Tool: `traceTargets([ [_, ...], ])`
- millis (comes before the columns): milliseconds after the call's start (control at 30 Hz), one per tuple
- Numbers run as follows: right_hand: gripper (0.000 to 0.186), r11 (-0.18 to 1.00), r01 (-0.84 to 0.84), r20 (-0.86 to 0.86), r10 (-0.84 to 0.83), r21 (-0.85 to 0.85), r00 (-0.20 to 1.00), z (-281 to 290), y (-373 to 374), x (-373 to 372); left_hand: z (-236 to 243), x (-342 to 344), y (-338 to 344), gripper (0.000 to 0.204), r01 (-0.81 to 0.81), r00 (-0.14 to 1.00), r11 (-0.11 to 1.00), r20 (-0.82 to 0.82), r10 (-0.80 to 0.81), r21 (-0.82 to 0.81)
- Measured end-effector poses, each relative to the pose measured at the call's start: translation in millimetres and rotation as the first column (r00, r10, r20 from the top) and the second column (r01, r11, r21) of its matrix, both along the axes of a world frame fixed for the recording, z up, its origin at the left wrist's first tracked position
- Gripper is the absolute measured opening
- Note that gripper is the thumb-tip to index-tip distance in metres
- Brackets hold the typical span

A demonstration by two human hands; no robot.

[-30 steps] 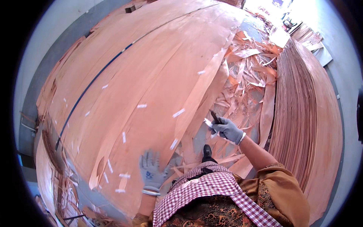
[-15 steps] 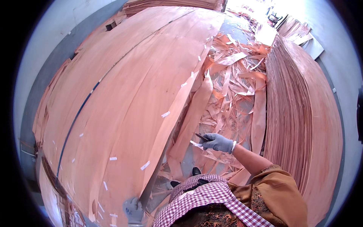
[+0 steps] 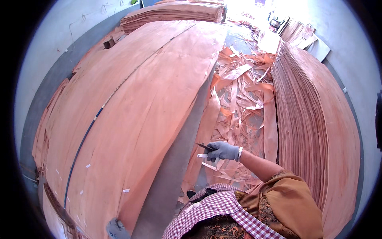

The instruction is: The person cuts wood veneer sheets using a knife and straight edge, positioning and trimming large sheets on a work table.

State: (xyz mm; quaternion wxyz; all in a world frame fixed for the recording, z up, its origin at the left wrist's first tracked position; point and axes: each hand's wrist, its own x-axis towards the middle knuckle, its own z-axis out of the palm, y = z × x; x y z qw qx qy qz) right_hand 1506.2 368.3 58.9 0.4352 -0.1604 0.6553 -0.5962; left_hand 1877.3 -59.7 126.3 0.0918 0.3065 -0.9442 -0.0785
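A large pinkish wood veneer sheet (image 3: 131,107) covers the stack on my left, a few small white tape pieces stuck on it. My left hand (image 3: 117,229), in a grey glove, is closed on the near corner of this sheet at the bottom of the view; its fingertips are partly hidden. Over the aisle, my right hand (image 3: 223,151), also gloved, is closed around a dark, narrow pointed tool (image 3: 206,147) that looks like a knife. A short white tape strip (image 3: 202,155) sticks out below the tool, by the same fingers.
A long thin rod (image 3: 89,126), dark at its near end, lies curved along the sheet. Torn veneer strips (image 3: 238,99) litter the aisle floor. To the right stands a tall veneer stack (image 3: 302,115); another veneer stack (image 3: 171,15) is at the far end.
My left hand has moved left with the sheet's near edge, baring a grey strip beside it. The tape pieces along that edge no longer show. My right hand has shifted slightly left, still holding the tool.
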Motion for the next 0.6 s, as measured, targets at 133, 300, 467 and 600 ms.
traceTargets([
  [133,0.015,0.997,0.059,-0.027,-0.058,0.058,0.998,8.7,-12.0,-6.5,11.9,-6.0,-16.2,0.025,0.064,0.993,0.989,0.091,-0.077,0.132],
  [300,0.016,0.990,0.015,-0.029,-0.011,0.138,1.000,15.4,-8.9,-17.7,-9.6,-0.5,-4.0,0.026,-0.084,0.879,0.814,0.428,-0.211,0.575],
  [467,0.011,0.982,-0.005,0.020,0.001,0.191,1.000,13.3,-1.7,-46.4,-46.3,-5.0,37.0,0.052,-0.083,0.747,0.769,0.551,-0.373,0.634],
  [600,0.012,0.989,-0.054,0.021,0.052,0.135,0.998,3.7,7.1,-66.1,-45.8,-22.7,73.5,0.045,-0.004,0.862,0.830,0.422,-0.280,0.558],
])
